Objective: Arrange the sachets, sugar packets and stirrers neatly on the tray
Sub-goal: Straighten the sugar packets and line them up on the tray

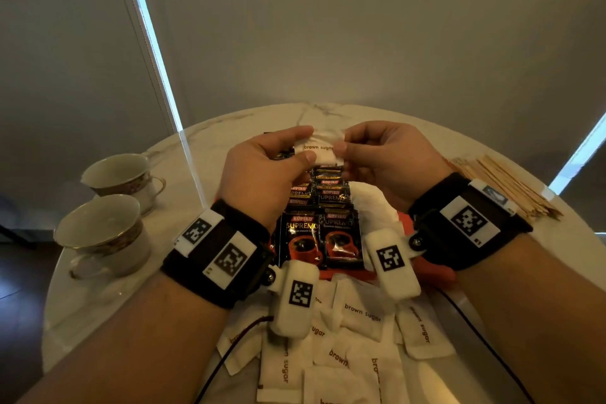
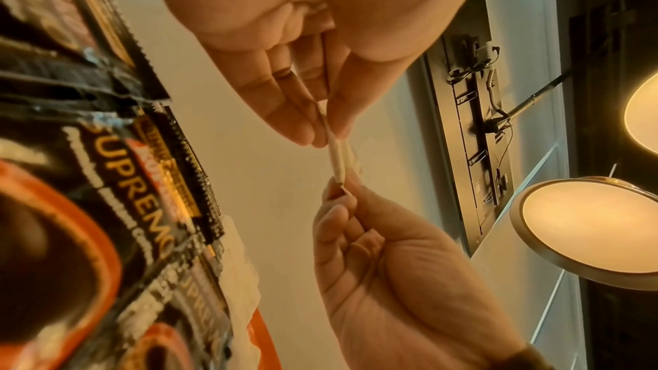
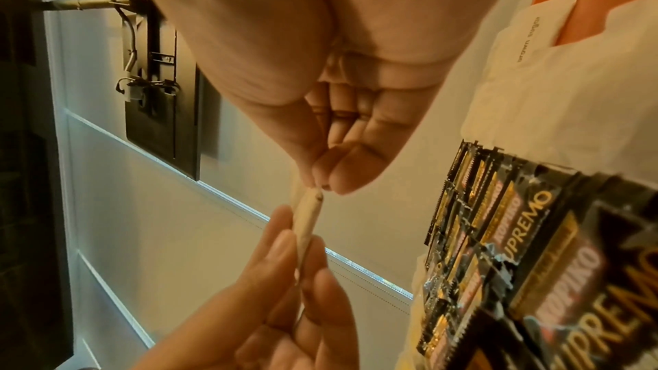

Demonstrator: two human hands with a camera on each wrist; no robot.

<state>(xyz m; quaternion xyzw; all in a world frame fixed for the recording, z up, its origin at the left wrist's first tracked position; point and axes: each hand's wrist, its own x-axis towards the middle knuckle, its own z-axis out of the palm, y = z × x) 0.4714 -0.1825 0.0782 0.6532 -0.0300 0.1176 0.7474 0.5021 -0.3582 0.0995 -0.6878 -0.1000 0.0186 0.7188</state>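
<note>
Both hands hold a white brown-sugar packet [image 1: 319, 149] in the air above the orange tray [image 1: 436, 269]. My left hand [image 1: 303, 144] pinches its left end, my right hand [image 1: 344, 144] its right end. A second packet may lie behind it. The left wrist view shows the packet [image 2: 336, 156] edge-on between the two pinches, as does the right wrist view [image 3: 306, 221]. Black Kopiko sachets [image 1: 323, 233] lie in two overlapping columns on the tray. White sugar packets [image 1: 373, 203] lie beside them on the right. Wooden stirrers [image 1: 505, 187] are piled on the table at the right.
Several loose brown-sugar packets [image 1: 360, 315] lie scattered on the round marble table [image 1: 203, 141], in front of the tray. Two teacups [image 1: 121, 174] [image 1: 101, 233] stand at the left edge. A cable [image 1: 229, 348] trails from my left wrist across the packets.
</note>
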